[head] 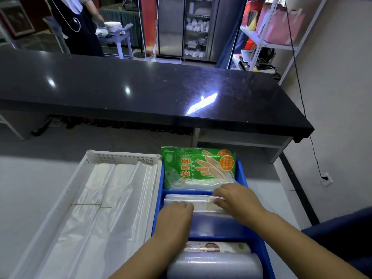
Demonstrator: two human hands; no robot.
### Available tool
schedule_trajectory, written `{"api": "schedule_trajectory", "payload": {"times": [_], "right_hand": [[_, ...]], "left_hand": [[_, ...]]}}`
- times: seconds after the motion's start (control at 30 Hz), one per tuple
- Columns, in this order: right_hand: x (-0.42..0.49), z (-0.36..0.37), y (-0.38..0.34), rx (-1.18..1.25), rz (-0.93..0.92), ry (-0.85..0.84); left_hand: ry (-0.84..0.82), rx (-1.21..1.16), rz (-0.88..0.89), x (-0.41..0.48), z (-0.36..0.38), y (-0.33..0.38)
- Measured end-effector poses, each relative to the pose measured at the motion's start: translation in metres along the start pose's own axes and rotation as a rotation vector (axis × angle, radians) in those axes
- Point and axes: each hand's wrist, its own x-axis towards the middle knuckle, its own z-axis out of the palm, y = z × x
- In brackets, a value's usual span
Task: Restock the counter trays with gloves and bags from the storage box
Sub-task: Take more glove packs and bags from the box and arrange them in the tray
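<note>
Bag stack (201,207), blue tray (159,204) middle compartment: left hand (174,217), right hand (236,198) grip it; glove packs (199,168) behind, white tray (120,157) beside.

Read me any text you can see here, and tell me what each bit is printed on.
"性手套": large white characters on the green glove packet; the start is hidden.
Orange badge on that packet: too small to read.
Label on the roll in the near compartment: blurred.

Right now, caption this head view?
Left hand and right hand hold clear bags in the middle compartment of the blue tray.
</note>
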Motion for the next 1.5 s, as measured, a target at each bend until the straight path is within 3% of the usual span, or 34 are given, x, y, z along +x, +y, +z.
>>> {"api": "schedule_trajectory", "payload": {"times": [0.17,0.3,0.4,0.57,0.8,1.07,1.23,1.5], "right_hand": [[-0.01,0.008,0.003,-0.012,0.003,-0.071],[-0.012,0.013,0.005,0.06,-0.013,-0.042],[-0.015,0.017,0.012,0.037,-0.033,0.032],[-0.022,0.021,0.015,0.023,-0.037,0.014],[-0.018,0.011,0.016,0.091,-0.047,0.075],[0.007,0.0,-0.036,0.15,-0.336,0.07],[0.013,0.006,-0.097,0.143,-0.507,0.037],[-0.013,0.009,-0.198,0.117,-0.716,0.019]], "left_hand": [[0.066,0.064,0.08,0.012,0.005,-0.011],[0.014,0.118,0.05,0.018,0.016,-0.018],[0.077,0.06,0.066,0.017,0.008,-0.018],[0.039,0.224,0.162,0.013,-0.004,-0.021],[0.13,0.224,0.094,-0.001,-0.019,-0.014],[0.315,0.077,-0.248,-0.057,-0.032,-0.025],[0.327,0.054,-0.546,-0.131,-0.041,-0.048],[0.45,-0.018,-0.843,-0.259,-0.05,-0.089]]}}
